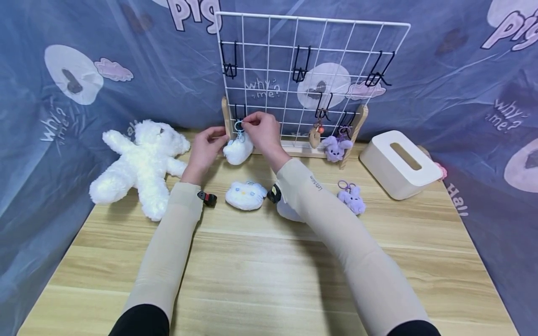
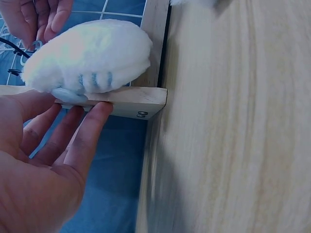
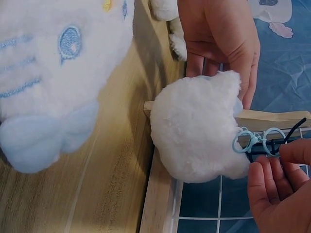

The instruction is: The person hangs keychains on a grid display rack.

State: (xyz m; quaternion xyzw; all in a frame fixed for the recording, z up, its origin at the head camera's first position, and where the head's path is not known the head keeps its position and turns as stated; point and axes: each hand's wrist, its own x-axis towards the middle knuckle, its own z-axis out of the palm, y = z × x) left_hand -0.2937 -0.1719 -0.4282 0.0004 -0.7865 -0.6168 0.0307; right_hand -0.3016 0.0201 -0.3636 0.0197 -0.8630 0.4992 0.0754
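A white plush cat-head keychain (image 1: 238, 151) hangs at the rack's lower left. My right hand (image 1: 265, 133) pinches its light blue ring (image 3: 273, 141) between thumb and fingertips, at a black hook (image 3: 294, 129). Whether the ring is fully over the hook, I cannot tell. My left hand (image 2: 43, 160) is beside the plush, its fingers loosely bent. Its fingertips lie against the wooden side post (image 2: 138, 97), close to the plush's pale blue bow (image 2: 70, 95). The white wire grid rack (image 1: 311, 21) stands upright at the back of the table.
A brown charm (image 1: 315, 136) and a purple plush keychain (image 1: 335, 148) hang at the rack's right. On the table lie a white cat plush (image 1: 245, 196), another partly hidden white plush (image 1: 288, 212) and a purple one (image 1: 354, 200). A white bear (image 1: 145, 163) and tissue box (image 1: 392, 172) flank them.
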